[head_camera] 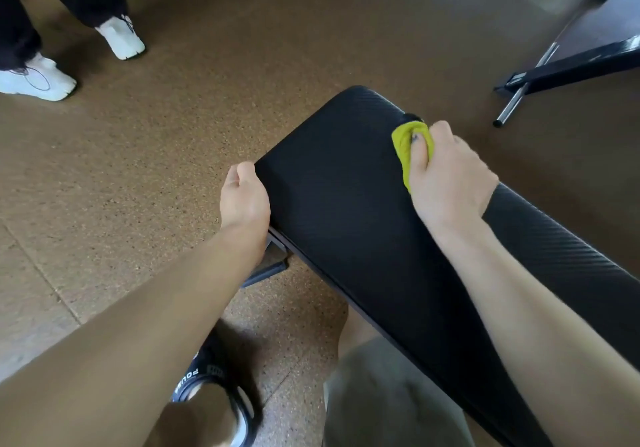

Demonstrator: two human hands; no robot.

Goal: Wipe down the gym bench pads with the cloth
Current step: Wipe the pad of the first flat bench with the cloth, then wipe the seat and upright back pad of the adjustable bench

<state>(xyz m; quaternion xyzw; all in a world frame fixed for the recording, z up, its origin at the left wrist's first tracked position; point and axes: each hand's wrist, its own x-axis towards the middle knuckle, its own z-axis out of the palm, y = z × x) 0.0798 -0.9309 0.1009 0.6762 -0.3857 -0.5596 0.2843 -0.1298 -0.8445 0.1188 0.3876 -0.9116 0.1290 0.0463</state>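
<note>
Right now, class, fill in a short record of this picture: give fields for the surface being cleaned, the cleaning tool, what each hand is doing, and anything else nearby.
surface: black textured padded gym bench pad
tool: bunched yellow cloth, pressed on the pad's right edge
right hand: gripping the cloth
left hand: holding the pad's left edge
floor: brown speckled floor
nearby: another person's white trainers; black metal equipment frame

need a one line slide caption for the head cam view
Right hand presses a yellow cloth on the black bench pad while the left hand grips its edge.
</note>
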